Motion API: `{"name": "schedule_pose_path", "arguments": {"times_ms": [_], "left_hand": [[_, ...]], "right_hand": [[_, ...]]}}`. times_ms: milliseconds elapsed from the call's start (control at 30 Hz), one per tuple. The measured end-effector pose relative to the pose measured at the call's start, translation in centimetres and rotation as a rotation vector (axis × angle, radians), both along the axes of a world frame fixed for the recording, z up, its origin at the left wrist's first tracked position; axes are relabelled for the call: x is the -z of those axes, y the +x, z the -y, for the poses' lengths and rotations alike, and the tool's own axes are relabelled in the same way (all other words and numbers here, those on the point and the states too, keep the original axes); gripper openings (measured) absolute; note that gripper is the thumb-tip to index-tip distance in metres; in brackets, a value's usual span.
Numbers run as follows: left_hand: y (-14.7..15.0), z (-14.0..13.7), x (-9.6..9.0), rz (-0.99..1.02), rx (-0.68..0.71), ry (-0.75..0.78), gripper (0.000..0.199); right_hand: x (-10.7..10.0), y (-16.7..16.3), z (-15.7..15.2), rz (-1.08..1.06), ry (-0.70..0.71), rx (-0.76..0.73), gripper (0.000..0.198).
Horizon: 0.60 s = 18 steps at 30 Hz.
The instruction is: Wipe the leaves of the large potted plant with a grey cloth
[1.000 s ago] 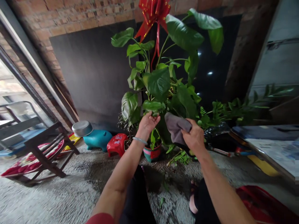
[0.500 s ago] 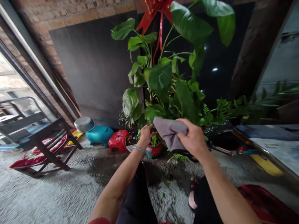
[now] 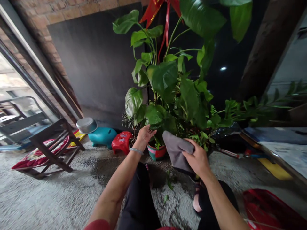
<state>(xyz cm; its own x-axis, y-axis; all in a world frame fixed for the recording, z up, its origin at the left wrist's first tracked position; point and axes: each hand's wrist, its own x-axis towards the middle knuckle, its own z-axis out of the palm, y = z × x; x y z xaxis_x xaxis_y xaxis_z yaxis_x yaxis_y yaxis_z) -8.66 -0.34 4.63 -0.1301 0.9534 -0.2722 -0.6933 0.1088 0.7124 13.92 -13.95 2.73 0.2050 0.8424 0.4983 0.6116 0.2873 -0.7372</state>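
Note:
My left hand (image 3: 143, 137), with a bracelet at the wrist, is turned palm up just below a broad green leaf (image 3: 155, 114) of a tall potted plant (image 3: 164, 76). Its fingers look apart; whether the fingertips touch the leaf's underside I cannot tell. A folded grey-purple cloth (image 3: 177, 150) is gripped in my right hand (image 3: 198, 158), to the right of the pot. The red and green flowerpot (image 3: 157, 152) stands on the floor between my hands, partly under the foliage. A red ribbon bow (image 3: 165, 16) hangs high on the plant.
To the left are a red stool (image 3: 122, 142), a teal animal-shaped stool (image 3: 102, 138), a metal basin (image 3: 86, 125) and a wooden chair (image 3: 51, 143) with a cushion. A table (image 3: 275, 143) stands at right, a red bag (image 3: 268, 207) below it. Fallen leaves (image 3: 169, 182) lie on the concrete.
My right hand has lowered slightly with the cloth, away from the leaves. My left hand has shifted a little left and turned its palm upward. The view has tilted slightly.

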Motion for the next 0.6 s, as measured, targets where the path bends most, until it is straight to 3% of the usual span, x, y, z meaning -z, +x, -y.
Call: {"name": "schedule_pose_path", "arguments": {"times_ms": [167,467,533,600], "left_hand": [[-1.5,-0.9,-1.7,0.07,-0.169,0.128,0.021],[-4.9,-2.6,-5.9,-0.051,-0.126,0.177,0.016],[-5.1,-3.1,-5.6,-0.143,-0.177,0.213,0.014],[-4.0,-3.1,-3.8,-0.276,-0.258,0.242,0.019]], "right_hand": [[0.2,3.3,3.2,-0.206,-0.054,0.095,0.044],[2.1,5.7,4.8,-0.279,-0.086,0.155,0.046],[0.9,5.7,4.8,-0.265,-0.032,0.177,0.045],[-1.3,4.7,4.2,-0.239,0.098,0.197,0.044]]}}
